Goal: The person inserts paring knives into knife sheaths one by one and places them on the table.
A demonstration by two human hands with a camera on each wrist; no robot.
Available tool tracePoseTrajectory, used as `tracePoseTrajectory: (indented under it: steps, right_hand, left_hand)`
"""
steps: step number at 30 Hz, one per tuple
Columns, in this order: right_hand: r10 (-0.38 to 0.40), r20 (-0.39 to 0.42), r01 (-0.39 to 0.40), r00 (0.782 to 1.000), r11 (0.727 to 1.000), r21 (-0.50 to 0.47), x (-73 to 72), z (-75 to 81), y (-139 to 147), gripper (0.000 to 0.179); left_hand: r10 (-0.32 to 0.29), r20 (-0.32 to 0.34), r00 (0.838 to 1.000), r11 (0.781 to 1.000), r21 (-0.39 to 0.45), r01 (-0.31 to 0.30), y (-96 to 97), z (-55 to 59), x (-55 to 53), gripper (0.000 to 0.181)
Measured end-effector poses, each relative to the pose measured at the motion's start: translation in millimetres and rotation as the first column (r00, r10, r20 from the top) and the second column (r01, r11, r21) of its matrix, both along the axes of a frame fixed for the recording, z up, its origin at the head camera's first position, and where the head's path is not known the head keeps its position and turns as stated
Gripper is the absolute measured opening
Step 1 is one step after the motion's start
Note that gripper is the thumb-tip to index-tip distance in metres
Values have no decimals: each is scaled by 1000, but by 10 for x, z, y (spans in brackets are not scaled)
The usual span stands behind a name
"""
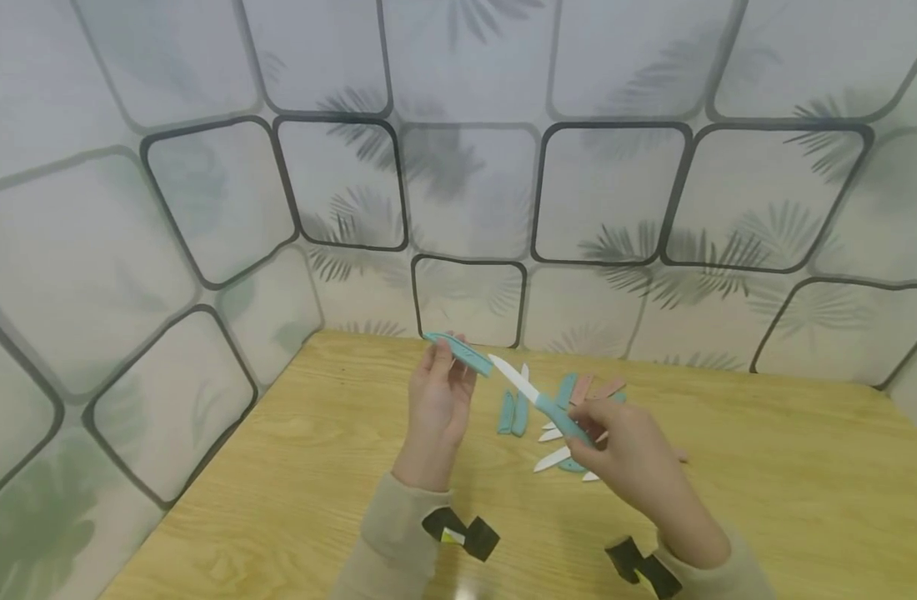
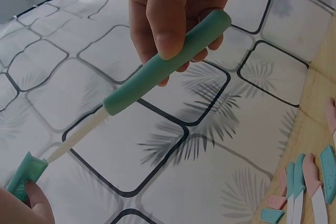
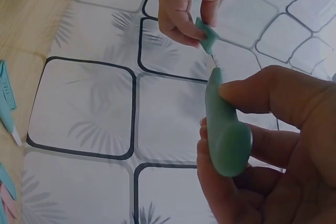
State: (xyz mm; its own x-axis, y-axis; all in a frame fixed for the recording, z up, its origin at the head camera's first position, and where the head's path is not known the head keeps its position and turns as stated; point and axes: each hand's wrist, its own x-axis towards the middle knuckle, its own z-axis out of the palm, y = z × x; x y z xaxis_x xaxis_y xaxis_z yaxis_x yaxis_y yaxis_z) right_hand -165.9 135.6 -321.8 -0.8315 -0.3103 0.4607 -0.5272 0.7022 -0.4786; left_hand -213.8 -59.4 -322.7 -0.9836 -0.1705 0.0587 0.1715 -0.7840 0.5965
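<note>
My left hand (image 1: 438, 398) holds a teal knife sheath (image 1: 468, 356) between thumb and fingers, raised above the table. In my right hand (image 1: 629, 446) is a paring knife (image 1: 552, 408) with a teal handle and a white blade, its handle pinched between thumb and fingers. The blade points up and left, its tip right at the sheath's mouth. From the left wrist view, the knife's blade (image 2: 84, 132) runs down to the sheath (image 2: 30, 171). The right wrist view looks along the handle (image 3: 223, 124) towards the sheath (image 3: 207, 36), with most of the blade hidden.
A teal-handled knife (image 1: 521, 412) and a teal sheath (image 1: 507, 412) lie side by side on the wooden table (image 1: 301, 467). To their right is a loose group of pink and teal knives and sheaths, several white blades (image 1: 552, 459) pointing left. A patterned wall (image 1: 469, 192) stands behind.
</note>
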Motion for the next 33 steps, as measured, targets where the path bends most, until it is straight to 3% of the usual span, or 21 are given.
tracePoseTrajectory:
  steps: [13, 33]
  right_hand:
    - [15, 82, -16, 997, 1000, 9, 79, 85, 70, 15]
    - [24, 89, -28, 996, 999, 42, 134, 127, 75, 13]
  left_hand:
    - [24, -13, 1000, 1000, -15, -24, -14, 21, 24, 20]
    - [8, -16, 1000, 999, -48, -9, 51, 40, 50, 20]
